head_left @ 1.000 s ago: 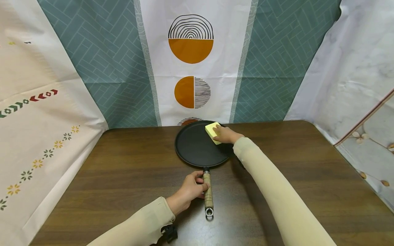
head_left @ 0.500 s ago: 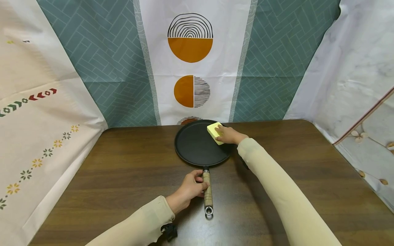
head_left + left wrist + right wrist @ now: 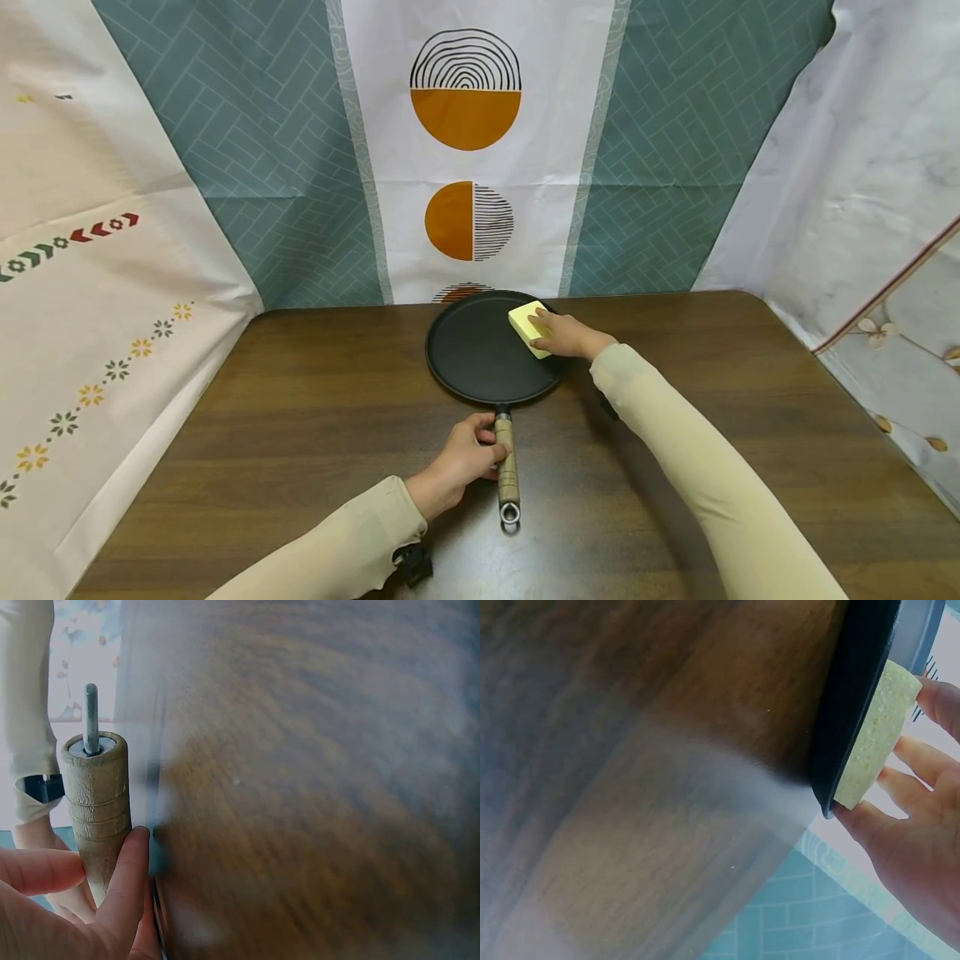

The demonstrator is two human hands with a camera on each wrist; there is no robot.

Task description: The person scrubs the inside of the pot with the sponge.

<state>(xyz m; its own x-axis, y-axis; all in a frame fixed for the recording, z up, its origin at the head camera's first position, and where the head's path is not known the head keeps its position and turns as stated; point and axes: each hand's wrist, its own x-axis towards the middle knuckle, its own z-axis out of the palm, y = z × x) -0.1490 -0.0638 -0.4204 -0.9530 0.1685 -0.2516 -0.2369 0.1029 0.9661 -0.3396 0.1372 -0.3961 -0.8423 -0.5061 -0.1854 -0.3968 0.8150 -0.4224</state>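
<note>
A flat black frying pan point(image 3: 480, 354) sits near the back edge of the table, its handle towards me. My left hand point(image 3: 461, 458) pinches the wooden handle point(image 3: 507, 475) between thumb and fingers; the left wrist view shows the handle's end point(image 3: 96, 780) with its metal ring above the fingertips. On the right part of the pan lies a pale yellow sponge point(image 3: 529, 328), gripped from above by my right hand point(image 3: 566, 335). In the right wrist view the sponge point(image 3: 879, 739) is against the pan's inner surface near the rim, with thumb and fingers around its edges.
The brown wooden table point(image 3: 322, 417) extends to both sides of the pan. Behind it hangs a teal and white patterned cloth point(image 3: 300, 183) close to the pan's far rim. More patterned cloths hang at the left point(image 3: 112, 333) and right.
My right hand has slid the sponge slightly right and towards me across the pan. The left hand and the pan keep their places.
</note>
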